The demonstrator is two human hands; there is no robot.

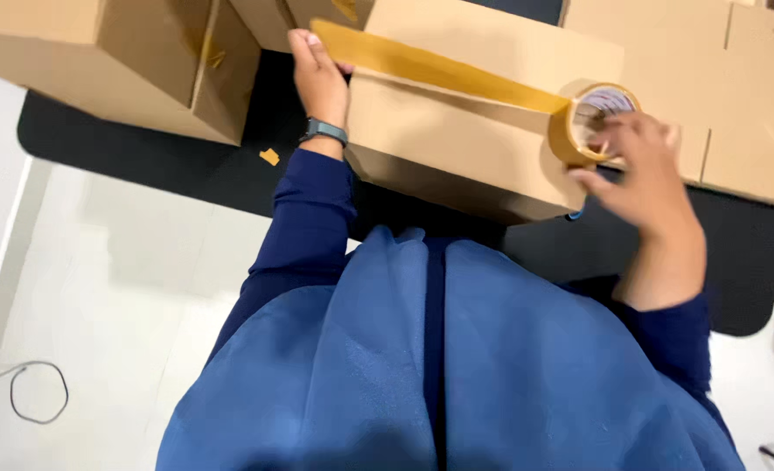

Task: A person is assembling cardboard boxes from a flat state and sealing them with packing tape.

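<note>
A brown cardboard box sits in front of me on a black mat. A strip of brown packing tape runs across its top from left to right. My left hand presses the free end of the strip against the box's left edge; a dark watch is on that wrist. My right hand grips the tape roll at the box's right edge, fingers through its core. The strip is stretched taut between the two hands.
Another cardboard box stands at the upper left, more flat cardboard at the upper right. A small scrap of tape lies on the black mat. A thin wire loop lies on the white floor at lower left.
</note>
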